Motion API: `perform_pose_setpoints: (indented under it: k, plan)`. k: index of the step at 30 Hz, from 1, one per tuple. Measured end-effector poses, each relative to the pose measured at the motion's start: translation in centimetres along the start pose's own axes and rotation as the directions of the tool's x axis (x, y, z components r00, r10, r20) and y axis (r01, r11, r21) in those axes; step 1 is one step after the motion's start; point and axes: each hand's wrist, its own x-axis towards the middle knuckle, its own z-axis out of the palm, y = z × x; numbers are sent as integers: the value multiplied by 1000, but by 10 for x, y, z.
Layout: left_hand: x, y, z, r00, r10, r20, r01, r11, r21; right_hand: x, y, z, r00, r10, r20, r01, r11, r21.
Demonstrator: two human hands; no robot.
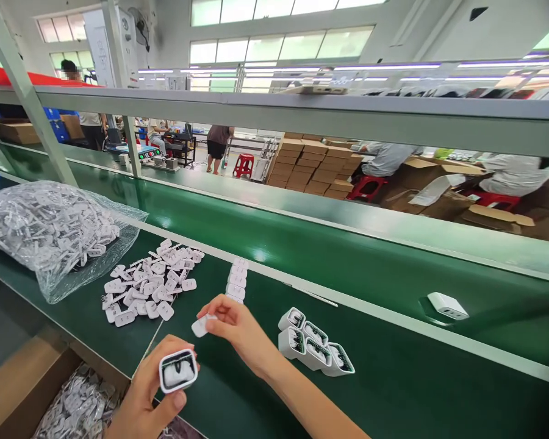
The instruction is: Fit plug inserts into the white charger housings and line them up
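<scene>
1. When we look down at the green tabletop point(393, 384), we see the person's left hand point(139, 399) low in the view, close to the front edge.
2. Its fingers point(177, 401) are curled tight around a white charger shell point(178, 370). The open end of the shell faces us and looks dark inside.
3. The right hand point(235, 326) is just above and to the right of the shell. Its fingers point(215, 306) pinch a small white cover point(200, 326) by one end.
4. The cover is near the shell, but the two do not touch.
5. Four more charger shells point(315, 347) lie packed together on the tabletop, just to the right of the right wrist.
6. A loose pile of white covers point(150, 283) lies to the left, beyond the hands.
7. A short neat row of covers point(236, 279) sits just behind the right hand.
8. A clear plastic bag point(46, 235) full of white parts lies at the far left, next to the pile.
9. A cardboard box point(22, 390) below the front edge holds more white parts.
10. One closed white charger point(447, 305) lies alone on the green conveyor belt point(348, 256), well apart from the hands.
11. Far behind the belt, other people sit near stacks of brown boxes point(311, 167).
</scene>
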Motion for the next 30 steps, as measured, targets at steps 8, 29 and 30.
perform_pose_setpoints:
  k: [8,29,30]
  plan:
    - [7,15,58,997,-74,25,69,986,151,-60,-52,-18,978,100,-181,9,854,521]
    - [5,32,96,998,-54,43,43,971,236,-92,-44,-40,962,133,-238,46,780,624]
    - [5,32,96,998,-48,45,36,971,235,-93,-44,-39,961,131,-242,45,792,609]
